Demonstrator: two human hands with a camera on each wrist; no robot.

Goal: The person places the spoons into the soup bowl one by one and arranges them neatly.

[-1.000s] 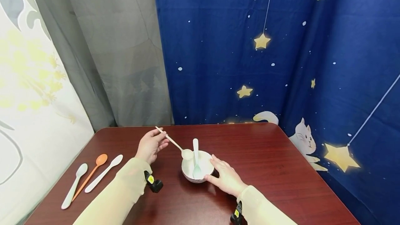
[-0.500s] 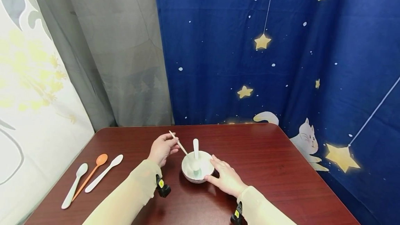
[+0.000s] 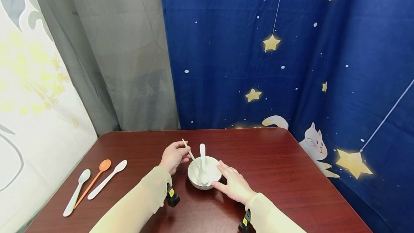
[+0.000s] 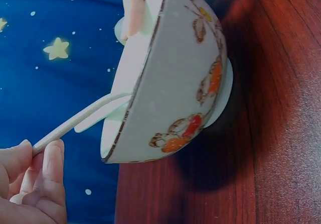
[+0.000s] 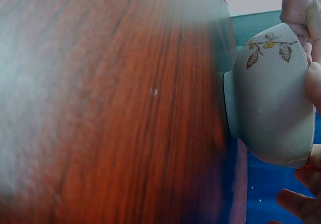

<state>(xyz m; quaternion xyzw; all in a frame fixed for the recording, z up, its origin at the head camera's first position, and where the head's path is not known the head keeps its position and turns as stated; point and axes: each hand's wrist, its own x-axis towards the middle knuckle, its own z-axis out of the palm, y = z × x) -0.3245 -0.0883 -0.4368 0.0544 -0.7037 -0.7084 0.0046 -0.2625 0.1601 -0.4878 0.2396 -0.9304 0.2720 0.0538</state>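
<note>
The fingers (image 4: 53,163) of my left hand (image 3: 174,156) pinch the upper handle of a beige spoon (image 4: 65,127), thumb against fingertips. The spoon slants down to my right, its round head inside a white bowl (image 4: 173,73) in front of me; I cannot tell whether it touches the bottom. My right hand (image 3: 235,183) lies at the bowl's right side, fingers and thumb spread loosely along the rim, touching it. The bowl stands upright on a reddish-brown tabletop (image 3: 275,157), its brown-edged outside painted with fruit and leaves. A second spoon (image 3: 202,154) with a white handle also leans in it, the handle rising past the far rim and its lower end hidden behind the beige spoon's head. Well off to my left, three more spoons lie slantwise near one another: pale green (image 3: 74,196), orange (image 3: 92,183) and white (image 3: 102,184). Beyond the tabletop hang a grey curtain (image 3: 129,53) and a blue curtain (image 3: 220,53) with yellow stars.
</note>
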